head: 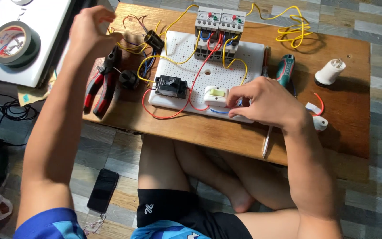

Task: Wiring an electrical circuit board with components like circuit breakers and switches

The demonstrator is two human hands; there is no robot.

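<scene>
Fingers point(94, 17) of the left hand point(89, 31) curled loosely in the air above the worktop's point(200, 128) left end, holding nothing I can see, though the palm side is hidden. Below it: red-handled pliers point(100, 84) and a black lamp socket point(128, 79); grey tape roll point(12, 42) further left on a white surface. Middle: white perforated board point(186, 57) with a black breaker point(170, 85), two grey contactors point(219, 24) at the back, yellow, red and blue wires looping about. Right hand point(264, 102) rests on the board's front edge, fingers pinched close beside the white switch point(216, 96), probably on a blue wire end; grip partly hidden. Switch looks light, rigid plastic, best held by its sides; wires thin, springy, grip near the stripped end. Right: green-handled screwdriver point(285, 68), white plug point(329, 72).
</scene>
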